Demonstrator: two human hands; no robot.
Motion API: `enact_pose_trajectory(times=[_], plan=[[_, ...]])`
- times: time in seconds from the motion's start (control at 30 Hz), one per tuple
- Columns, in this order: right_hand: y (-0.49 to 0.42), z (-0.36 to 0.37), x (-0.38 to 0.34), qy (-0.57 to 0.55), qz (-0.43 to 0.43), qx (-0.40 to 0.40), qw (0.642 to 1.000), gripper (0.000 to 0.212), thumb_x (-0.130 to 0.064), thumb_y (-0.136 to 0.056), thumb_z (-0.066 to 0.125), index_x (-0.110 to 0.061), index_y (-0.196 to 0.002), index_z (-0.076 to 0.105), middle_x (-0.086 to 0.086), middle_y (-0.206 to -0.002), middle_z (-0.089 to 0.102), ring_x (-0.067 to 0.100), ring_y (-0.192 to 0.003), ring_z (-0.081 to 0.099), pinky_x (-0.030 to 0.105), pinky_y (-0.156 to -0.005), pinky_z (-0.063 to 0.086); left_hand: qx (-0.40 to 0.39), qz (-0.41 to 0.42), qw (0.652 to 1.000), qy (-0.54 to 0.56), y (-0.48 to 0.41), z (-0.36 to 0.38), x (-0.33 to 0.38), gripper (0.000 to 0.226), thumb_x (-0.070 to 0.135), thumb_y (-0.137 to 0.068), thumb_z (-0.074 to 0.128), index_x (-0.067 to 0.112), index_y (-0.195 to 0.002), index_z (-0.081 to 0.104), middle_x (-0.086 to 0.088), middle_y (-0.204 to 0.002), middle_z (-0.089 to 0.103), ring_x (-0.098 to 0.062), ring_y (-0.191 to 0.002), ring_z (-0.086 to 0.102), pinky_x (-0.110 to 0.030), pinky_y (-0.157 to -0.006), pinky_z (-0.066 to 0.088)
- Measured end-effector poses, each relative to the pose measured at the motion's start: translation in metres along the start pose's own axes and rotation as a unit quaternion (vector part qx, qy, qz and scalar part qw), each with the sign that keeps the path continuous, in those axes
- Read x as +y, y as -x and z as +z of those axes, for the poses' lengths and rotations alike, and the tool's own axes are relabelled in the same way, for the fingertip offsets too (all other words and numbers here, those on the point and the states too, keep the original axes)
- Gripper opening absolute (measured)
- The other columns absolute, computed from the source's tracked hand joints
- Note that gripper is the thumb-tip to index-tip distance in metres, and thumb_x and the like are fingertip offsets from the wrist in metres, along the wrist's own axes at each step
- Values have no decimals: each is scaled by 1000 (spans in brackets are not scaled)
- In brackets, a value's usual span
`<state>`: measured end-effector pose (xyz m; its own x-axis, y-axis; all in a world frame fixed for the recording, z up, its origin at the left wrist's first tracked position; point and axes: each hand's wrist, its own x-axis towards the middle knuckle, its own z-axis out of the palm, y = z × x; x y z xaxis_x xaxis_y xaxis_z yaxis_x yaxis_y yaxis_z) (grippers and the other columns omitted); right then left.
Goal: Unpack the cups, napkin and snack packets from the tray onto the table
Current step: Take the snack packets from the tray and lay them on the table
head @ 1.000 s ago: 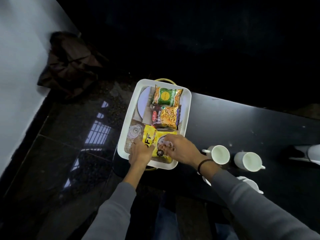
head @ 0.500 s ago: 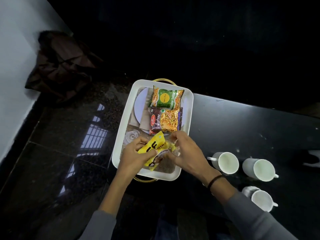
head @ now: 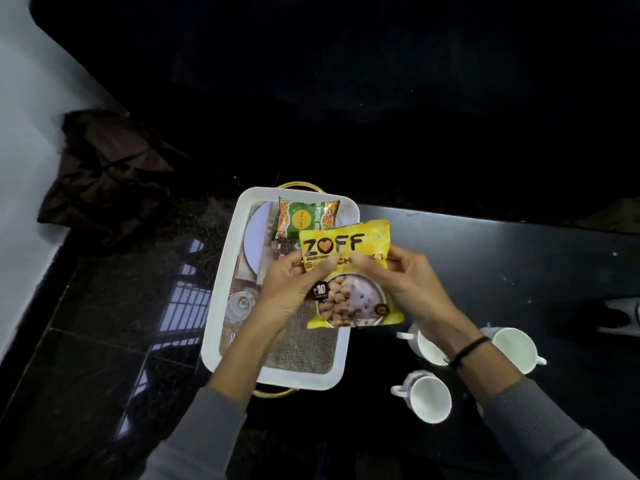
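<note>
A yellow snack packet (head: 349,275) is lifted above the white tray (head: 221,306), held upright by both hands. My left hand (head: 289,289) grips its left edge and my right hand (head: 405,282) grips its right edge. In the tray a green snack packet (head: 304,216) lies at the far end, with a dark red packet (head: 285,249) mostly hidden behind the yellow one. A white plate (head: 254,233), a folded napkin (head: 247,270) and a clear glass (head: 240,304) lie on a burlap mat (head: 304,348). Three white cups (head: 429,398) (head: 516,348) (head: 420,344) stand on the black table right of the tray.
The tray sits at the left end of the black table (head: 502,258), with gold handles (head: 275,393) at both ends. A dark bag (head: 104,174) lies on the glossy floor by the white wall. A white object (head: 623,317) shows at the right edge.
Both hands lifted the yellow packet out of the near end of the tray and turned it upright, facing me. The burlap mat below is now uncovered.
</note>
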<state>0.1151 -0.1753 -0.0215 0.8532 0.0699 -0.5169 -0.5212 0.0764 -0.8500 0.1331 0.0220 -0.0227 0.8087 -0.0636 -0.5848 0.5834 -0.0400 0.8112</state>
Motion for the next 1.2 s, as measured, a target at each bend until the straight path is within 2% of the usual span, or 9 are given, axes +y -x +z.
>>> enact_pose_trajectory(times=[0.1, 0.17, 0.23, 0.43, 0.6, 0.73, 0.83, 0.97, 1.2], plan=[[-2, -17, 4, -15, 5, 100, 995, 39, -56, -77, 80, -20, -91, 75, 4, -91, 81, 25, -83, 79, 33, -69, 64, -28, -18, 998, 44, -5, 26, -2, 36, 56, -66, 87, 59, -98, 71, 21, -105, 75, -6, -101, 72, -39, -94, 56], [-5, -27, 10, 0, -6, 134, 991, 40, -57, -78, 78, -20, -94, 73, 2, -90, 81, 22, -83, 79, 36, -74, 63, -67, -53, 994, 62, -11, 41, -7, 49, 46, -64, 92, 44, -109, 72, 5, -119, 74, -20, -109, 72, -47, -100, 53], [-9, -37, 13, -14, -8, 149, 989, 37, -48, -78, 81, -20, -100, 71, -2, -91, 81, 18, -84, 79, 33, -71, 63, -95, -59, 992, 58, -18, 51, -13, 43, 26, -70, 92, 27, -109, 72, -6, -111, 78, -26, -104, 74, -49, -96, 57], [-29, -70, 26, -29, 2, 194, 981, 37, -38, -72, 86, -22, -101, 68, -14, -88, 76, 1, -86, 72, 12, -65, 55, -62, -46, 997, 17, -40, 82, -26, 35, 8, -84, 80, 20, -113, 64, -2, -110, 78, -16, -106, 73, -39, -95, 58], [-45, -95, 38, 78, 19, 264, 961, 31, -42, -88, 74, -25, -107, 57, -9, -106, 66, 11, -98, 66, 31, -87, 54, -55, 1, 994, -93, -58, 104, -23, 52, 14, -90, 75, 15, -136, 50, -5, -128, 66, -13, -107, 67, -23, -87, 55], [-43, -107, 52, 318, -41, 279, 905, 25, -24, -93, 70, -16, -110, 53, -5, -104, 50, 17, -100, 50, 19, -76, 38, -51, 80, 949, -301, -65, 108, -31, 64, 6, -94, 67, 21, -151, 40, -6, -142, 53, -20, -127, 56, -26, -97, 48], [-46, -106, 60, 432, -100, 232, 866, 21, -18, -95, 65, -14, -116, 64, 1, -121, 52, 18, -119, 41, 21, -91, 33, -59, 154, 877, -451, -64, 110, -41, 57, 11, -97, 63, 32, -147, 48, 1, -138, 47, -19, -118, 57, -36, -94, 53], [-47, -102, 70, 478, -101, 166, 857, 19, -20, -99, 59, -15, -114, 70, 0, -118, 55, 18, -117, 40, 25, -91, 40, -67, 154, 814, -556, -66, 112, -51, 50, 12, -100, 57, 35, -144, 49, 0, -122, 50, -23, -105, 60, -42, -84, 57], [-48, -88, 62, 488, -132, 174, 845, 16, -18, -96, 64, -14, -111, 65, 2, -117, 52, 19, -112, 46, 28, -74, 48, -2, 177, 806, -565, -64, 104, -63, 56, 3, -98, 57, 28, -147, 47, -7, -111, 66, -28, -100, 66, -39, -82, 53]])
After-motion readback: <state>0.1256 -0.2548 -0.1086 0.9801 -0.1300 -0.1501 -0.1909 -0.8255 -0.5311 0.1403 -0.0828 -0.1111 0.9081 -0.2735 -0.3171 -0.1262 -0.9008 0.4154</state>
